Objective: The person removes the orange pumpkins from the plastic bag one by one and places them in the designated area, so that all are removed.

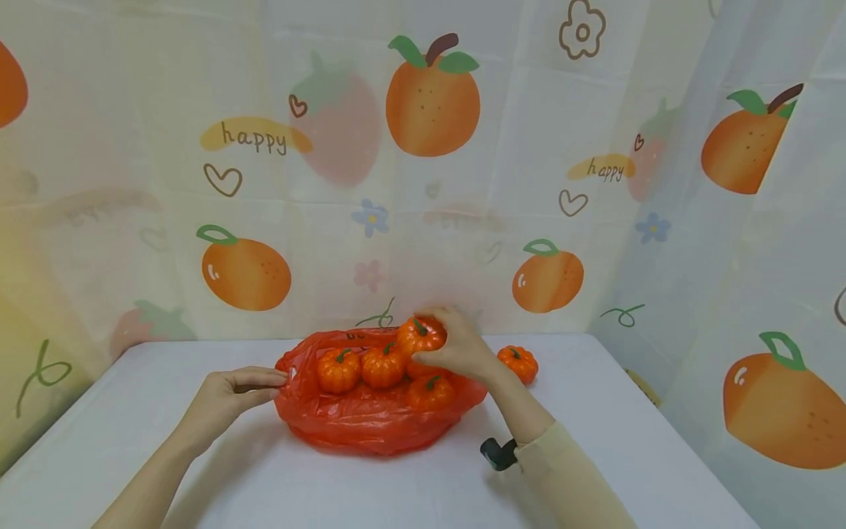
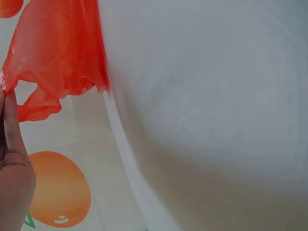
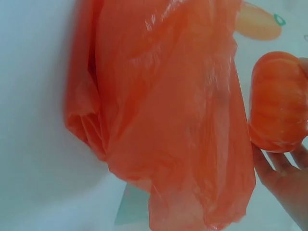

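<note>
A red plastic bag point(image 1: 377, 430) lies on the table with its mouth spread, several small orange toy pumpkins point(image 1: 338, 372) with green stems in it. My left hand point(image 1: 210, 405) pinches the bag's left edge between thumb and fingers; the left wrist view shows the fingers at the thin red film point(image 2: 62, 48). Over the right part of the bag, my right hand point(image 1: 464, 351) grips one pumpkin point(image 1: 416, 336), raised above the others. In the right wrist view this pumpkin point(image 3: 278, 103) sits in the fingers beside the bag's red side point(image 3: 168, 120).
Another small pumpkin point(image 1: 520, 365) stands on the white table point(image 1: 595, 441), right of the bag and beyond my right forearm. A black device point(image 1: 499, 454) is at the right wrist. Behind the table hangs a fruit-patterned curtain point(image 1: 463, 213).
</note>
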The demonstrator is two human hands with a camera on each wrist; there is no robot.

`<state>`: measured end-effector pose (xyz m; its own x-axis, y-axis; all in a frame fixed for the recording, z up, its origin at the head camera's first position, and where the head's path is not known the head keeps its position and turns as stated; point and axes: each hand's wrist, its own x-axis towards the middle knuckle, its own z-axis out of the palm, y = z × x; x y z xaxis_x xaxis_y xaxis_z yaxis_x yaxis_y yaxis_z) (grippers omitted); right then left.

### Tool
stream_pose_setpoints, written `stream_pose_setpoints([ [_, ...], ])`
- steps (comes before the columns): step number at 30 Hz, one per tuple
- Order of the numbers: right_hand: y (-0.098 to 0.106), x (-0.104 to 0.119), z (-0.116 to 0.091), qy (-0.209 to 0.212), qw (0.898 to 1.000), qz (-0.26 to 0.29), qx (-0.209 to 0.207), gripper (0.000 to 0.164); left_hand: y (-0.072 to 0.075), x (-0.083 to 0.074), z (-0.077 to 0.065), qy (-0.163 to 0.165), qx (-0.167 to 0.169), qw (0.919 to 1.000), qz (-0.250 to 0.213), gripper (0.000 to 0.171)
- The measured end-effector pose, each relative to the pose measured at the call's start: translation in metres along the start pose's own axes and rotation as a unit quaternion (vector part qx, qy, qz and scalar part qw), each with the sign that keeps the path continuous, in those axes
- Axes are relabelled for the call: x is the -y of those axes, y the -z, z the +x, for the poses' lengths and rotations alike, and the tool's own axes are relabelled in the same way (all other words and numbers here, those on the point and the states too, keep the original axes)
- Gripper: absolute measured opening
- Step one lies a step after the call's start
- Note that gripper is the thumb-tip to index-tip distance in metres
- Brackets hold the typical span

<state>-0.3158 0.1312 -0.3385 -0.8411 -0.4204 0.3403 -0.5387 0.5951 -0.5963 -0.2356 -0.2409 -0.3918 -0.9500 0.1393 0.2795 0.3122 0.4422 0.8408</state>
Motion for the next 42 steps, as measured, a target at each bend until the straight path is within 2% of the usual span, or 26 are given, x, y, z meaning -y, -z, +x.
stream_pose_setpoints([
  [8,0.010,-0.008,0.000,0.027,0.999,0.009,-0.025,0.063,0.000,-0.001,0.000,0.004,0.001,1.0000,0.002,0.031],
  [17,0.024,-0.016,-0.004,-0.008,0.999,0.020,-0.044,0.061,-0.001,0.000,0.000,-0.004,0.003,1.0000,-0.008,0.030],
  [27,0.035,-0.030,-0.006,-0.006,0.996,0.014,-0.084,0.058,0.001,0.000,0.000,0.000,0.003,1.0000,-0.005,0.031],
  [42,0.056,-0.055,-0.015,-0.048,0.992,0.045,-0.110,0.058,0.000,0.001,0.000,-0.007,0.003,1.0000,-0.003,0.030],
])
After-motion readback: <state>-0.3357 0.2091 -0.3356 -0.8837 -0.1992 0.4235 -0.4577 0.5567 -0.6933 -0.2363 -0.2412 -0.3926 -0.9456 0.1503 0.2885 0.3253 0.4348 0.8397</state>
